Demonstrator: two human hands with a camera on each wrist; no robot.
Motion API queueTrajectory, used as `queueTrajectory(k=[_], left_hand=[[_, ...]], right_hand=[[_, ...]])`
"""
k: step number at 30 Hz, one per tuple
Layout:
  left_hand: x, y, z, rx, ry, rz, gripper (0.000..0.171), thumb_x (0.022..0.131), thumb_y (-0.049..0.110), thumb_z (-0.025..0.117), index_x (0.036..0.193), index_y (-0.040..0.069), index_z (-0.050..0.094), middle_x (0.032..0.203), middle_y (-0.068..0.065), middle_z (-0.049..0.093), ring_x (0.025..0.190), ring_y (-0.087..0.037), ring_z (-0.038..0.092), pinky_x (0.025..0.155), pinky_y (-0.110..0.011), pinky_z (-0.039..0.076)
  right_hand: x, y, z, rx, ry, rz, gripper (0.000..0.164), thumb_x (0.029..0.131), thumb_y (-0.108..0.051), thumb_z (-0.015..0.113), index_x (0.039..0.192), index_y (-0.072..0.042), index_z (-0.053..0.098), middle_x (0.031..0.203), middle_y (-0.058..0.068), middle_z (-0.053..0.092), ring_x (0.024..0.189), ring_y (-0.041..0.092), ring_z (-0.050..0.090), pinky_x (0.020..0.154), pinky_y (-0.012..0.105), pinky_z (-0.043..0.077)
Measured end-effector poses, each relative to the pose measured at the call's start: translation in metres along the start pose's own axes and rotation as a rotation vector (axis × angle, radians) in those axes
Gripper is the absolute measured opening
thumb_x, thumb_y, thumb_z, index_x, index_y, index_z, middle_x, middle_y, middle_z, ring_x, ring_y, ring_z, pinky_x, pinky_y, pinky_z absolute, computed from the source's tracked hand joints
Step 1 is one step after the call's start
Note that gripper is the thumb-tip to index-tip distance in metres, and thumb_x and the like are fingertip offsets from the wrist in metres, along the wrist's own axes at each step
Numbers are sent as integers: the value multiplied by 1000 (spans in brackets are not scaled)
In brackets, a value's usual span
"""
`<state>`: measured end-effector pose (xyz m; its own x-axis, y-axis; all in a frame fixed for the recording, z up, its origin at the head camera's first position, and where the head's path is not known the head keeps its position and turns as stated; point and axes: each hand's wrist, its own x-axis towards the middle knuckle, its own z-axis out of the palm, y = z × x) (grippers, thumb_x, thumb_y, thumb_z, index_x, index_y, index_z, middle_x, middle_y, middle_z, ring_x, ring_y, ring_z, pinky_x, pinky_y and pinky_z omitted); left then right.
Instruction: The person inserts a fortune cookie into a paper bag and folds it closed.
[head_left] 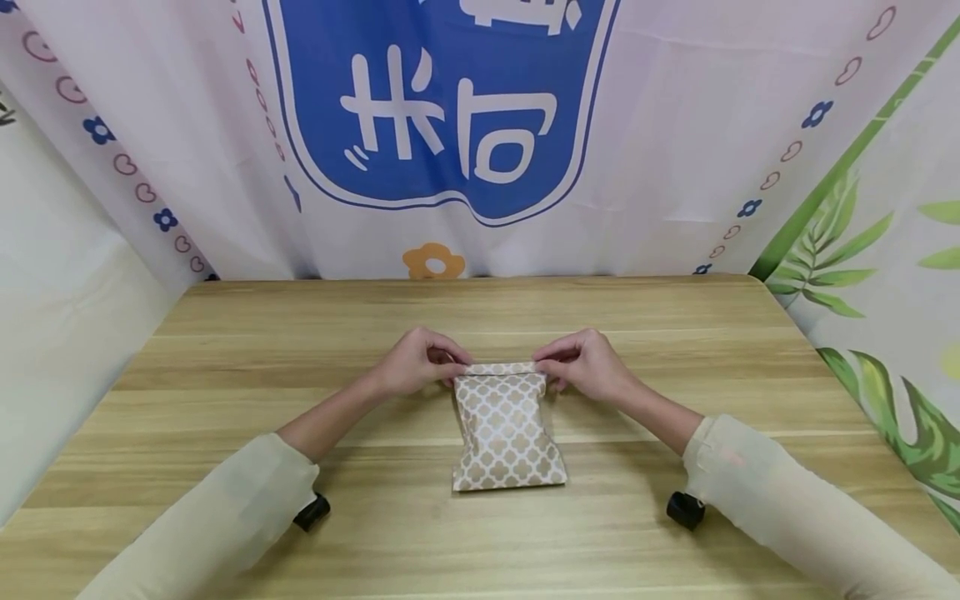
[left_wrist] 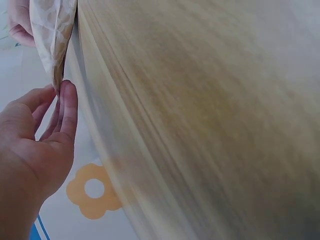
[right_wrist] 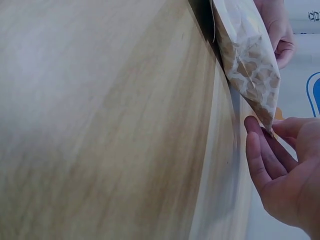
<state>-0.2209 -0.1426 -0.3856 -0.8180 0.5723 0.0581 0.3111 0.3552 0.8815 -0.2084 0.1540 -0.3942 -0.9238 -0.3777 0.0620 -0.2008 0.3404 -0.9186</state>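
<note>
A small paper bag (head_left: pixel 510 429) with a tan and white lattice print lies in the middle of the wooden table, its wide bottom edge toward me. Its far end is folded over in a narrow strip. My left hand (head_left: pixel 420 362) pinches the left end of that fold between thumb and fingers. At the right end, my right hand (head_left: pixel 588 364) pinches the fold the same way. In the left wrist view the bag (left_wrist: pixel 52 37) tapers to the pinched corner. The right wrist view shows the bag's side (right_wrist: pixel 250 65), bulging and creased, above the pinching fingertips.
The wooden table (head_left: pixel 337 517) reaches back to a white curtain (head_left: pixel 660 167) with a blue emblem and an orange flower. A leaf-printed cloth (head_left: pixel 885 333) hangs at the right. Black wrist devices (head_left: pixel 686 510) sit under both light sleeves.
</note>
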Motion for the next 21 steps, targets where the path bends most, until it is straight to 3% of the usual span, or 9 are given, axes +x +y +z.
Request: queueTrajectory(k=[13, 17, 21], left_hand=[[-4, -1, -7, 8, 11, -15, 14, 93, -8, 70, 106, -13, 74, 97, -22, 76, 75, -29, 73, 69, -34, 63], [-11, -2, -12, 55, 25, -12, 15, 94, -5, 71, 107, -11, 74, 95, -21, 76, 76, -30, 72, 68, -33, 62], [-22, -1, -20, 175, 55, 8, 16, 94, -3, 72, 107, -11, 74, 100, -21, 74, 81, -29, 71, 71, -29, 61]], right_hand=[[-2, -1, -7, -4, 9, 33, 20, 96, 3, 69, 112, 13, 73, 99, 24, 76, 72, 30, 75, 62, 34, 62], [-7, -2, -14, -122, 45, -9, 21, 96, 1, 69, 115, 9, 74, 107, 22, 76, 81, 29, 76, 66, 29, 62], [-14, 0, -25, -297, 77, -100, 19, 95, 0, 71, 111, 6, 77, 108, 19, 77, 83, 25, 75, 71, 25, 60]])
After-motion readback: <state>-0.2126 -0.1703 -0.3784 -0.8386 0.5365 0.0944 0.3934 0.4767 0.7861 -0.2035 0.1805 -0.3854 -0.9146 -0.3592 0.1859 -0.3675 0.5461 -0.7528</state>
